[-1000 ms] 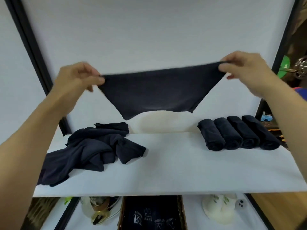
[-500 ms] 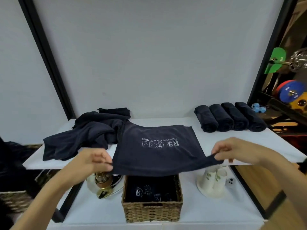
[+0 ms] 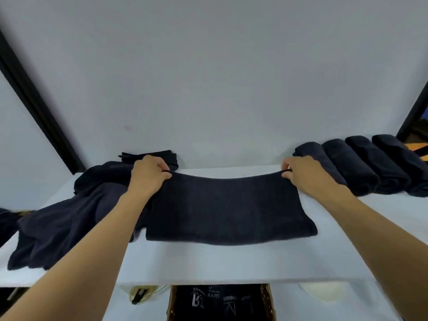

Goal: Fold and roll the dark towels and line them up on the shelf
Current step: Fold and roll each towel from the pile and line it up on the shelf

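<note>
A dark towel point(image 3: 228, 209) lies folded flat in the middle of the white shelf point(image 3: 231, 262). My left hand point(image 3: 148, 176) pinches its far left corner and my right hand point(image 3: 303, 176) pinches its far right corner, both at the towel's back edge. Several rolled dark towels point(image 3: 370, 167) stand side by side at the right end of the shelf. A heap of loose dark towels point(image 3: 69, 212) lies at the left, partly under my left forearm.
The grey back wall rises right behind the shelf, with black frame posts at left point(image 3: 34, 100) and right point(image 3: 412, 117). Below the shelf's front edge a wicker basket point(image 3: 222, 302) holds dark printed towels, with pale objects on either side.
The towel went from stretched in the air to spread on the shelf, then was folded in half away from me. Both hands moved from the near edge to the far edge.
</note>
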A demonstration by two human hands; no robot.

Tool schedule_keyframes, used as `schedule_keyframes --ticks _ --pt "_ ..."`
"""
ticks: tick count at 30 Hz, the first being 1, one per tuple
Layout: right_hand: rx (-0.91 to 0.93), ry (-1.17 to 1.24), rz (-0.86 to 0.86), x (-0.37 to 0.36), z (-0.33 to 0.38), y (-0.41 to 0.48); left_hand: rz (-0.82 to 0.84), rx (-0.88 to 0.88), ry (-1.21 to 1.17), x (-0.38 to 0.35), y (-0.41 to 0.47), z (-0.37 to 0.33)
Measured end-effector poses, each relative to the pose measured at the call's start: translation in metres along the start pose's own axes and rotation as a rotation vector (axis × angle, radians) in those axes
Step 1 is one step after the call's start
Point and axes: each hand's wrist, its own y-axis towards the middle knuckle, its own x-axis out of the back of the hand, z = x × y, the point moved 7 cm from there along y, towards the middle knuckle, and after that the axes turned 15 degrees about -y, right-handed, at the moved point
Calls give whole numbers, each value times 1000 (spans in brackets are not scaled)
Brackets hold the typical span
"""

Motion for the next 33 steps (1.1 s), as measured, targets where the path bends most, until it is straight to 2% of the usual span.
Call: schedule_keyframes --ticks 2,4,5,7,9,11,16,18,22,26,29,33 --pt "33 -184 62 -21 10 5 31 12 75 -16 7 13" --pt "93 -363 -4 -33 21 6 58 53 120 -26 8 26" --pt "125 -374 -53 -34 27 7 79 79 131 -29 8 31" --pt "205 -205 -20 -35 41 11 149 126 174 -33 11 37" --pt "258 -71 172 -42 54 17 240 137 312 -36 14 35" --pt "255 -50 300 -47 57 19 331 115 409 -42 18 26" --pt "183 52 400 -43 42 0 520 114 332 -58 30 7" --pt "99 120 410 -37 29 -20 511 69 243 -66 45 -11" --pt "-106 410 500 -28 6 -81 460 -179 40 -115 64 -75" --pt "-189 532 562 -38 0 -137 437 -333 -173 -182 32 -119" --pt "-293 677 509 -43 -12 -157 407 -321 -79 -193 15 -100" --pt "-391 725 385 -45 -23 -169 284 -149 310 -147 18 -23"
